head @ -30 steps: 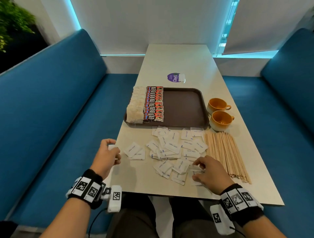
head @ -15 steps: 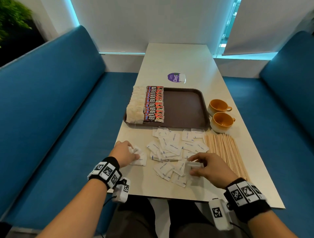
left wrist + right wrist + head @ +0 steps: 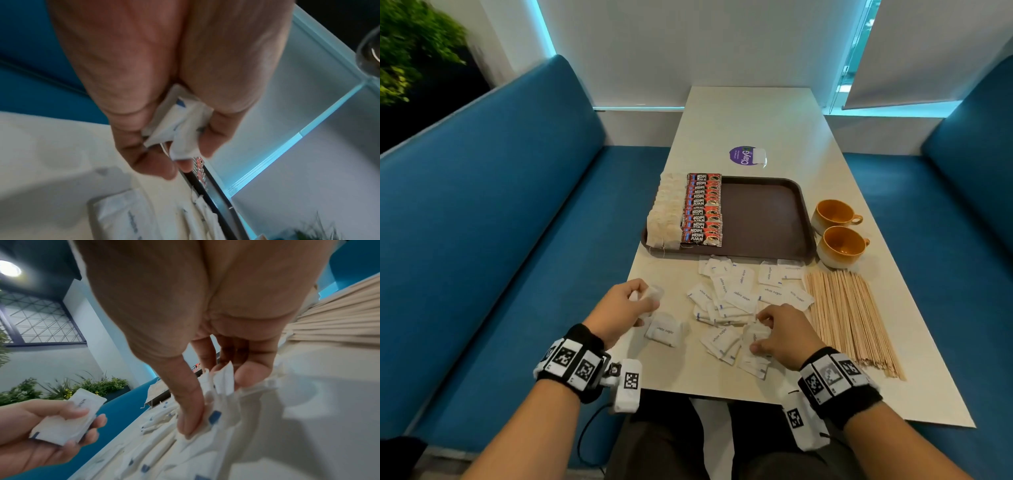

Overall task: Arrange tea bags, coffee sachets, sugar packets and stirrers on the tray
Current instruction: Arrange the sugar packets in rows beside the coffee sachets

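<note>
Your left hand (image 3: 619,306) curls its fingers (image 3: 207,142) round a small bunch of white sugar packets (image 3: 180,129), held just above the near left part of the table (image 3: 774,123); the wrist view shows the thumb and fingers pinching the folded paper from both sides. One more packet (image 3: 663,329) lies flat on the table just beside that hand. Your right hand (image 3: 784,334) is down in the loose heap of sugar packets (image 3: 736,291), thumb (image 3: 191,402) and fingertips pressing together on a few upright packets (image 3: 223,379) at the heap's near edge. The heap spreads between your two hands and the brown tray (image 3: 763,219), which sits across the middle of the table. On the tray's left side stand a row of pale tea bags (image 3: 666,219) and, touching it, a row of red and black coffee sachets (image 3: 702,210); the rest of the tray floor is bare. The wooden stirrers (image 3: 849,322) lie in a flat bundle just right of your right hand, off the tray. Two orange cups (image 3: 837,233) stand beside the tray's right rim, and a purple sticker (image 3: 744,156) lies beyond it. Blue benches (image 3: 482,212) run along both sides
</note>
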The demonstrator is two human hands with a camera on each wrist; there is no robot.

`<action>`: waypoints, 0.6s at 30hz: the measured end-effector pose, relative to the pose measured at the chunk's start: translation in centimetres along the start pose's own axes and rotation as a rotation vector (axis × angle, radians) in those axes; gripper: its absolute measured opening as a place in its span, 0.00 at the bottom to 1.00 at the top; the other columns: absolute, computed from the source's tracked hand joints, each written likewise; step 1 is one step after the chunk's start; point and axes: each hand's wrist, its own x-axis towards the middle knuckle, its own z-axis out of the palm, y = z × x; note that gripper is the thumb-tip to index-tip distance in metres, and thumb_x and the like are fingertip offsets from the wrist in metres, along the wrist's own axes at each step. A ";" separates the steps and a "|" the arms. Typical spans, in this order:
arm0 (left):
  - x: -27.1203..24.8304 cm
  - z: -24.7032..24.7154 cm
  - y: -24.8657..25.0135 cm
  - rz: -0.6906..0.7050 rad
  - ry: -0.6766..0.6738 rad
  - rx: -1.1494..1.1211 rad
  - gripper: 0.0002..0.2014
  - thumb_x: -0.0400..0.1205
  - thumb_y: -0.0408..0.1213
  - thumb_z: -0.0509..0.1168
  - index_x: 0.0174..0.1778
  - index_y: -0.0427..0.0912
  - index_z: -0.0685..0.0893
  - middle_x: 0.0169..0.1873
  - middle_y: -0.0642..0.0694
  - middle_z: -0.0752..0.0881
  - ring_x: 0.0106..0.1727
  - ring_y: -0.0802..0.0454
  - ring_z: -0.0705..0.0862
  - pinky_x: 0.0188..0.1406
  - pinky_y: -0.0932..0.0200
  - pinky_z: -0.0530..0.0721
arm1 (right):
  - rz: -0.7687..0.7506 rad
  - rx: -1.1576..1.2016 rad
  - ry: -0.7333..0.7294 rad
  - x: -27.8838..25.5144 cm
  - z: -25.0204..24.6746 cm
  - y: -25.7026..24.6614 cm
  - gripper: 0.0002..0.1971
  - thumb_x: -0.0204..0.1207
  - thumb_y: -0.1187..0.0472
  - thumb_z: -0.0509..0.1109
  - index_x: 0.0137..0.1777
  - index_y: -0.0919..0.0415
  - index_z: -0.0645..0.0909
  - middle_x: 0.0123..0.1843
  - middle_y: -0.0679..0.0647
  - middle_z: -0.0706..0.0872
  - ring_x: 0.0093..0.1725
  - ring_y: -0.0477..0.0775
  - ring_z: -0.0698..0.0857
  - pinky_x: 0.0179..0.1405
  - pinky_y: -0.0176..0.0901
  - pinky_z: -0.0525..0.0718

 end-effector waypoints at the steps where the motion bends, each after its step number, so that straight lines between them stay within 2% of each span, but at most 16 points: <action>1: -0.4 0.2 0.2 -0.032 -0.004 -0.119 0.05 0.85 0.30 0.69 0.47 0.43 0.80 0.45 0.38 0.89 0.42 0.43 0.84 0.41 0.49 0.84 | 0.005 -0.002 0.007 0.0 0.0 0.0 0.33 0.64 0.53 0.89 0.70 0.56 0.83 0.66 0.52 0.83 0.62 0.51 0.84 0.64 0.41 0.82; 2: -0.7 0.4 0.3 -0.055 -0.010 -0.197 0.05 0.87 0.27 0.65 0.53 0.41 0.78 0.49 0.35 0.89 0.42 0.42 0.86 0.41 0.50 0.86 | 0.013 0.001 0.020 -0.1 0.0 0.1 0.32 0.64 0.52 0.89 0.68 0.56 0.84 0.64 0.52 0.83 0.61 0.51 0.84 0.62 0.42 0.83; 4: -0.9 0.8 0.3 -0.066 -0.033 -0.168 0.13 0.86 0.20 0.58 0.58 0.43 0.76 0.47 0.36 0.85 0.40 0.44 0.83 0.37 0.53 0.85 | 0.030 0.023 0.054 -0.4 0.0 0.3 0.28 0.63 0.52 0.89 0.63 0.54 0.85 0.60 0.51 0.82 0.57 0.51 0.83 0.55 0.41 0.83; 6: -0.6 1.1 0.0 -0.039 -0.040 0.151 0.21 0.84 0.19 0.55 0.62 0.51 0.76 0.46 0.42 0.80 0.38 0.49 0.78 0.33 0.59 0.79 | 0.016 0.047 0.091 -0.7 -0.1 0.7 0.23 0.64 0.53 0.88 0.57 0.52 0.86 0.55 0.49 0.81 0.53 0.51 0.82 0.52 0.42 0.82; 8: -0.3 1.6 -0.2 0.020 -0.078 0.545 0.20 0.84 0.26 0.59 0.66 0.55 0.74 0.50 0.48 0.76 0.40 0.52 0.79 0.35 0.64 0.77 | -0.018 0.101 0.113 -1.0 -0.4 1.2 0.17 0.65 0.55 0.87 0.51 0.53 0.86 0.50 0.48 0.84 0.50 0.51 0.82 0.49 0.43 0.82; 10: -0.3 2.4 -0.6 0.042 -0.100 0.751 0.18 0.84 0.37 0.66 0.67 0.57 0.73 0.56 0.49 0.73 0.52 0.50 0.80 0.49 0.60 0.80 | -0.047 0.192 0.103 -1.5 -0.8 1.7 0.14 0.66 0.58 0.87 0.48 0.54 0.87 0.46 0.49 0.87 0.47 0.52 0.84 0.44 0.40 0.81; 12: -0.2 2.9 -1.0 0.052 -0.110 0.834 0.18 0.82 0.44 0.69 0.67 0.57 0.74 0.57 0.49 0.72 0.59 0.47 0.78 0.60 0.54 0.79 | -0.070 0.264 0.079 -1.9 -1.3 2.3 0.13 0.67 0.58 0.87 0.48 0.53 0.87 0.45 0.50 0.89 0.46 0.50 0.85 0.40 0.35 0.79; 14: -0.1 3.0 -1.3 0.065 -0.107 0.871 0.17 0.81 0.47 0.71 0.64 0.58 0.76 0.56 0.49 0.71 0.59 0.47 0.78 0.61 0.53 0.79 | -0.078 0.345 0.064 -1.9 -1.8 2.8 0.13 0.66 0.58 0.88 0.48 0.51 0.88 0.45 0.50 0.91 0.45 0.49 0.87 0.40 0.34 0.82; 16: -0.1 3.0 -1.6 0.064 -0.119 0.909 0.15 0.82 0.49 0.70 0.62 0.56 0.77 0.56 0.49 0.70 0.59 0.47 0.78 0.62 0.53 0.79 | -0.079 0.423 0.075 -1.9 -2.3 3.3 0.12 0.67 0.58 0.87 0.47 0.51 0.89 0.44 0.50 0.92 0.45 0.51 0.89 0.45 0.41 0.87; 18: -0.5 3.1 -1.7 0.057 -0.161 0.937 0.13 0.83 0.51 0.69 0.61 0.54 0.78 0.58 0.48 0.70 0.58 0.47 0.77 0.60 0.55 0.78 | -0.084 0.511 0.081 -2.4 -3.0 3.4 0.11 0.68 0.60 0.86 0.48 0.53 0.89 0.43 0.51 0.93 0.42 0.52 0.90 0.41 0.41 0.88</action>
